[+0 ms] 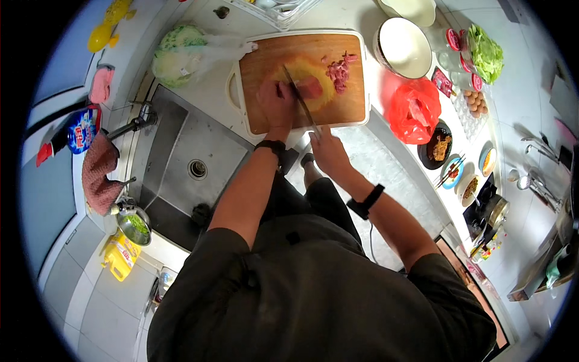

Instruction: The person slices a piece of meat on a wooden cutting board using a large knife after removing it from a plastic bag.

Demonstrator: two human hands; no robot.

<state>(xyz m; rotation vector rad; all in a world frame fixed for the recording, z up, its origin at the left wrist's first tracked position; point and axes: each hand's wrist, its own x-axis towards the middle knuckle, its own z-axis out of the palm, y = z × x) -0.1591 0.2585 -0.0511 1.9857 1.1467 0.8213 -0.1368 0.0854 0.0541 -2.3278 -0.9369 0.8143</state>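
A wooden cutting board (271, 59) with a white rim lies on the counter before me. My right hand (330, 151) grips the handle of a kitchen knife (302, 99), its blade slanting across the board. Directly right of the blade, and touching it as far as I can see, lies a piece of raw meat (310, 87). My left hand (275, 104) is curled close against the blade's left side; whatever is beneath its fingers is hidden. Small cut pieces of raw meat (338, 76) form a pile toward the board's right side.
A cabbage (178, 56) in clear plastic sits left of the board, above a steel sink (174, 154). To the right stand a white bowl (403, 47) and a red plastic bag (415, 111). Beyond are glass jars, eggs (475, 103), plates of food and a stove (479, 215).
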